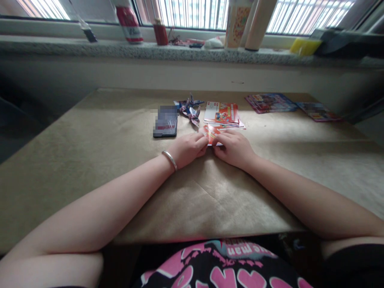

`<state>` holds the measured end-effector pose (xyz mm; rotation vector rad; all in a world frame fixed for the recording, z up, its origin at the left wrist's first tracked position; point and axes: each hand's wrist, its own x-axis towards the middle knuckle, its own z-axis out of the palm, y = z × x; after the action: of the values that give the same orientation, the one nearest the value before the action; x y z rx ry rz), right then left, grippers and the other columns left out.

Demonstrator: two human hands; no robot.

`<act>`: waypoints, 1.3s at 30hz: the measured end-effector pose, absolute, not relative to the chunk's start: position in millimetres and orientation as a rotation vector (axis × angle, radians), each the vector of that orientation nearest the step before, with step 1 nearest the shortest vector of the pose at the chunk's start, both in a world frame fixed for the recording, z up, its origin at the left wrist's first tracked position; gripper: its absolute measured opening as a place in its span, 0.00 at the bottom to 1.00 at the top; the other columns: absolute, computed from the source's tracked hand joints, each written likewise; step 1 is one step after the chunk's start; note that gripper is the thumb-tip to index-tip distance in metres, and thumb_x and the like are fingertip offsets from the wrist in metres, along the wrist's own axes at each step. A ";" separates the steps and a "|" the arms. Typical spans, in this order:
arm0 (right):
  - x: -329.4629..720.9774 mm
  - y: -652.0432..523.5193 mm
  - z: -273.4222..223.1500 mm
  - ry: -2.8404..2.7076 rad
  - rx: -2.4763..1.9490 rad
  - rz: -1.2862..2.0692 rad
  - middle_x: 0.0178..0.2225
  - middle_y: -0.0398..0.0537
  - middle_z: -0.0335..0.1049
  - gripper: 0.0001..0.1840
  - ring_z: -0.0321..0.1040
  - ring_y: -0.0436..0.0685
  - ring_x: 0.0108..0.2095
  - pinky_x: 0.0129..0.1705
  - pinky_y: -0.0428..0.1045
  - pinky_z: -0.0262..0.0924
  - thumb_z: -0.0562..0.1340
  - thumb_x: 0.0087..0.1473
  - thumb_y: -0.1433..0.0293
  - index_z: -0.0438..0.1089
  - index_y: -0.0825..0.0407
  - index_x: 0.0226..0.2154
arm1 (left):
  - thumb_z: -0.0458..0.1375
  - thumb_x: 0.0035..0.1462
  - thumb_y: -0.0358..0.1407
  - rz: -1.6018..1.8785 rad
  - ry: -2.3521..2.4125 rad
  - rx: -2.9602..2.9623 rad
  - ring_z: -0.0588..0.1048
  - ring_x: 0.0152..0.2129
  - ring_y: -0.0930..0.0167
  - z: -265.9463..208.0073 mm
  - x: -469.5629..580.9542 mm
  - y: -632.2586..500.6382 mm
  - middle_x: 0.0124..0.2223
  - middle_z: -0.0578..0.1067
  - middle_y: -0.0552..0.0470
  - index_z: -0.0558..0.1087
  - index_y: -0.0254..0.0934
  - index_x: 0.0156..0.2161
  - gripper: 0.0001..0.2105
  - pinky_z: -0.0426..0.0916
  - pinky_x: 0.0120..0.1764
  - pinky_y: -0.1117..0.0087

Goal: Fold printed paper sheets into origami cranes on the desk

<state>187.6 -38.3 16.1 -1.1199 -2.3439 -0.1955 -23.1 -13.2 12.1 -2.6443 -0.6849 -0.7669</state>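
A small sheet of red-orange printed paper (211, 133) with a crease lies on the table between my two hands. My left hand (189, 148) grips its left side with curled fingers, and a silver bangle circles that wrist. On the right side of the paper, my right hand (233, 147) pinches it, thumb below and fingers on top. Just beyond is a stack of red and white printed cards (221, 113). Several folded blue and purple paper pieces (190, 111) sit to the left of that stack. A dark smartphone (165, 121) lies beside them.
Glossy printed cards (270, 103) lie at the back right of the tan-covered table (90, 160), with another small pile (318, 111) beyond them. Along the granite windowsill (186, 52) stand a red can (129, 23), a red bottle (161, 33), a patterned container (237, 26) and a yellow object (305, 46).
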 end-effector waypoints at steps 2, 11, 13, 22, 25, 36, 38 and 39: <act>186.5 -38.6 15.5 -2.327 -1.133 -0.162 0.31 0.48 0.75 0.04 0.67 0.58 0.35 0.39 0.51 0.58 0.60 0.51 0.72 0.70 0.49 0.29 | 0.51 0.62 0.30 -0.815 -0.672 -2.662 0.68 0.23 0.73 11.3 -22.4 -13.2 0.30 0.73 0.50 0.69 0.35 0.31 0.08 0.61 0.27 0.73; 189.5 -35.6 16.7 -2.309 -1.109 -0.076 0.31 0.47 0.74 0.03 0.67 0.59 0.37 0.41 0.52 0.59 0.60 0.47 0.73 0.68 0.49 0.27 | 0.53 0.63 0.35 -0.828 -0.737 -2.587 0.73 0.27 0.70 16.9 -22.8 -18.3 0.30 0.76 0.52 0.71 0.36 0.31 0.10 0.62 0.32 0.68; 194.1 -33.6 16.9 -2.305 -1.106 -0.073 0.31 0.46 0.73 0.03 0.67 0.59 0.36 0.41 0.52 0.59 0.60 0.47 0.73 0.68 0.49 0.27 | 0.54 0.62 0.35 -0.827 -0.767 -2.577 0.74 0.28 0.70 19.2 -25.1 -19.2 0.31 0.77 0.53 0.71 0.37 0.31 0.09 0.63 0.35 0.68; 217.2 -27.2 19.3 -2.321 -1.115 -0.136 0.31 0.46 0.73 0.02 0.68 0.59 0.36 0.40 0.52 0.61 0.60 0.47 0.73 0.68 0.49 0.27 | 0.53 0.64 0.36 -0.842 -0.852 -2.534 0.74 0.31 0.69 21.5 -32.0 -16.5 0.33 0.78 0.53 0.72 0.37 0.33 0.10 0.62 0.40 0.65; 224.2 -26.3 20.4 -2.318 -1.147 -0.183 0.32 0.47 0.74 0.02 0.69 0.60 0.37 0.41 0.52 0.62 0.60 0.47 0.72 0.68 0.49 0.28 | 0.52 0.65 0.36 -0.855 -0.917 -2.539 0.73 0.32 0.68 21.1 -34.5 -15.5 0.34 0.78 0.52 0.72 0.37 0.33 0.10 0.61 0.41 0.65; 247.5 -18.0 18.2 -2.174 -1.270 -0.152 0.31 0.47 0.72 0.04 0.67 0.58 0.33 0.36 0.52 0.62 0.61 0.44 0.73 0.68 0.49 0.27 | 0.51 0.66 0.35 -0.989 -1.071 -2.584 0.72 0.35 0.68 17.7 -42.7 -11.2 0.36 0.76 0.49 0.71 0.37 0.36 0.09 0.66 0.37 0.69; 251.4 -15.6 17.3 -2.143 -1.281 -0.116 0.31 0.47 0.72 0.04 0.66 0.57 0.32 0.35 0.52 0.62 0.60 0.44 0.73 0.68 0.49 0.27 | 0.52 0.66 0.36 -1.012 -1.059 -2.559 0.72 0.34 0.68 17.4 -43.4 -10.7 0.35 0.76 0.49 0.71 0.37 0.35 0.09 0.66 0.37 0.69; 252.7 -14.7 17.1 -2.120 -1.281 -0.088 0.31 0.47 0.71 0.04 0.66 0.57 0.31 0.34 0.52 0.62 0.60 0.44 0.73 0.68 0.49 0.28 | 0.52 0.66 0.36 -1.023 -1.053 -2.547 0.71 0.33 0.68 17.4 -43.7 -10.3 0.35 0.76 0.49 0.71 0.37 0.35 0.10 0.66 0.37 0.69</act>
<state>252.7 -14.7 17.1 -1.2807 -2.1205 -0.0880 -43.7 -10.3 17.4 -2.5473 -1.0525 -1.0231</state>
